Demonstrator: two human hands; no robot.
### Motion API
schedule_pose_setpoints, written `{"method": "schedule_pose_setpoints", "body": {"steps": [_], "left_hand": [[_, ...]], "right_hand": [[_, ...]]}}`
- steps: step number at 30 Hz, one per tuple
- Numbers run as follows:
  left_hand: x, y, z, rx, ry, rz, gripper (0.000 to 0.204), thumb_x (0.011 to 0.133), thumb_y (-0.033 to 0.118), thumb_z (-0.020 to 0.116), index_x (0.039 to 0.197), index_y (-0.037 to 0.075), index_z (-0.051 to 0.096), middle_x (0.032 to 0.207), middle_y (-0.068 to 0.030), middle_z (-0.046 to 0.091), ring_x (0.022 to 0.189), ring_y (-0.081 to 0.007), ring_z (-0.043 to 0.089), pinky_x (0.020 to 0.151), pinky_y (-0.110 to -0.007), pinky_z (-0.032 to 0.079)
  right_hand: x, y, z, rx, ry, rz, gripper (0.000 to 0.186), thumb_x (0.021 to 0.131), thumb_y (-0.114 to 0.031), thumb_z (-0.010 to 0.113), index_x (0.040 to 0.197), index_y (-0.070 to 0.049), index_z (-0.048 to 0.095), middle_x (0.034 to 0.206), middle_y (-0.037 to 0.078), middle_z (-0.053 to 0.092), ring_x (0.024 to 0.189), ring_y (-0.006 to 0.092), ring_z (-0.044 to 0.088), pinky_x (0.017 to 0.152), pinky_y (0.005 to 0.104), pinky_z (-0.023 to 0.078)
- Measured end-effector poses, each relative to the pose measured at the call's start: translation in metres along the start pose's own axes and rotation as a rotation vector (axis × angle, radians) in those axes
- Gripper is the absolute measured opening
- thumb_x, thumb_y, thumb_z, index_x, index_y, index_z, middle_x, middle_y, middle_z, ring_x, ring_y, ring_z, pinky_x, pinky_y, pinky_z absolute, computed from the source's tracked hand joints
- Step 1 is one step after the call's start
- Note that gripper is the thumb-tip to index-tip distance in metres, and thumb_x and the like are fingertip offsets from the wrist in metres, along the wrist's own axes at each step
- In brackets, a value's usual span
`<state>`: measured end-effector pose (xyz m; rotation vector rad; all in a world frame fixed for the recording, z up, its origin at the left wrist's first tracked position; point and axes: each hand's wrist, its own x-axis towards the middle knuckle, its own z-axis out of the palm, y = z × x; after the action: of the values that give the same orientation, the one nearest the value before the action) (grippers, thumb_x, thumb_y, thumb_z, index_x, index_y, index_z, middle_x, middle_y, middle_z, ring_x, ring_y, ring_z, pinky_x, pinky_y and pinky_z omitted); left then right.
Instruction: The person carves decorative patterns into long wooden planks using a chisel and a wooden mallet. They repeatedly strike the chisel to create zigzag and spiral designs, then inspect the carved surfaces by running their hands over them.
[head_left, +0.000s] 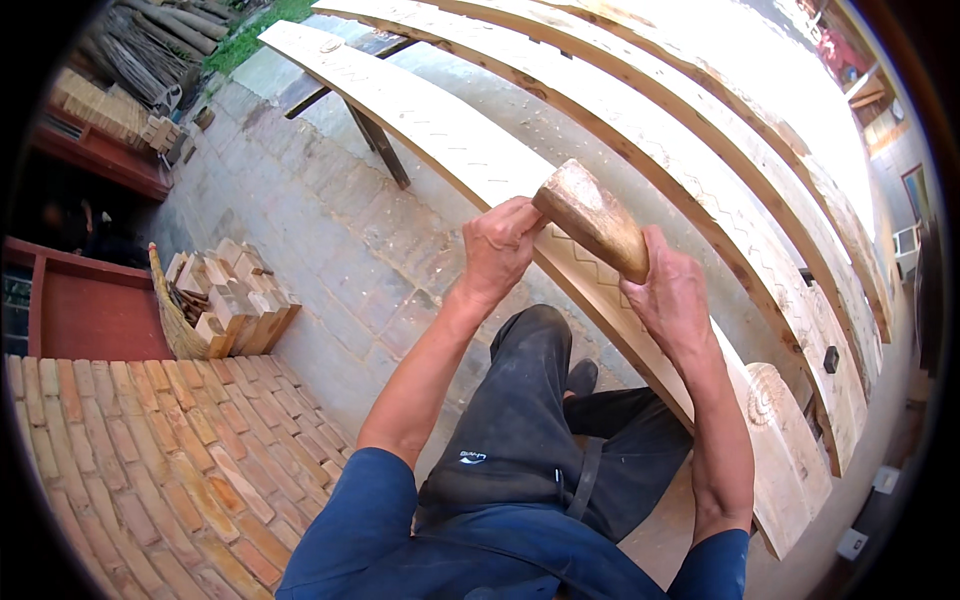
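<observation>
Worn wooden block (592, 215) sits slantwise over the pale marked plank (420, 110), between your 2 hands. Your left hand (500, 250) is closed on its left end, fingers bent in at the near corner; your right hand (668, 300) is wrapped on the right end, thumb upward. Underside hidden: cannot tell if it touches the plank, nor if it carries a blade or handle. By its look: solid, stiff, fairly heavy for its bulk, not fragile; the rubbed faces may be slick under dusty fingers. Best hold seems to be the 2 ends, as you have it, weight shared, fingertips clear of the underside. Plank long, likely stiff, dark zigzags along it; trestle (378, 145) near its far end. At least 3 more timbers beyond, nearest timber (640, 120) well within view.
</observation>
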<state>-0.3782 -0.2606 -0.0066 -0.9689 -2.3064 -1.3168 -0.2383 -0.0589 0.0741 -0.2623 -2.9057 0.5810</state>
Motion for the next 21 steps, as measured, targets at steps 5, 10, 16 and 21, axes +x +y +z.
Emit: {"method": "schedule_pose_setpoints", "body": {"steps": [5, 10, 16, 21], "left_hand": [[-0.005, -0.007, 0.003, -0.059, 0.074, -0.003, 0.008, 0.093, 0.002, 0.078, 0.101, 0.004, 0.077, 0.096, -0.0089, 0.08, 0.082, -0.027, 0.078, 0.068, -0.034, 0.059], [-0.003, 0.0, 0.007, -0.056, 0.065, -0.004, 0.007, 0.094, 0.003, 0.078, 0.101, 0.004, 0.077, 0.095, -0.0077, 0.081, 0.081, -0.0248, 0.078, 0.068, -0.033, 0.059], [-0.001, -0.005, 0.007, -0.045, 0.115, 0.019, 0.007, 0.094, 0.009, 0.078, 0.1, 0.008, 0.077, 0.094, -0.0065, 0.079, 0.079, -0.0285, 0.075, 0.063, -0.038, 0.056], [-0.002, 0.0, 0.01, -0.018, 0.054, 0.011, 0.01, 0.094, 0.0, 0.076, 0.102, 0.005, 0.078, 0.096, -0.0094, 0.079, 0.08, -0.0266, 0.077, 0.067, -0.035, 0.057]], "right_hand": [[0.008, -0.049, -0.045, 0.211, 0.346, 0.013, 0.039, 0.086, -0.011, 0.086, 0.114, -0.001, 0.061, 0.084, 0.023, 0.073, 0.082, 0.0406, 0.077, 0.075, 0.0471, 0.06], [-0.001, -0.032, -0.013, 0.25, 0.686, -0.036, 0.034, 0.093, -0.011, 0.084, 0.115, 0.0, 0.06, 0.079, 0.015, 0.069, 0.077, 0.0295, 0.074, 0.069, 0.0456, 0.059], [0.016, -0.026, -0.04, -0.052, 0.273, 0.028, 0.038, 0.086, -0.005, 0.081, 0.114, -0.004, 0.054, 0.086, 0.025, 0.073, 0.083, 0.0471, 0.076, 0.075, 0.0511, 0.06], [-0.002, -0.036, -0.021, 0.397, 0.563, 0.107, 0.035, 0.092, -0.009, 0.081, 0.117, -0.003, 0.058, 0.089, 0.022, 0.072, 0.082, 0.0371, 0.076, 0.078, 0.0476, 0.06]]}}
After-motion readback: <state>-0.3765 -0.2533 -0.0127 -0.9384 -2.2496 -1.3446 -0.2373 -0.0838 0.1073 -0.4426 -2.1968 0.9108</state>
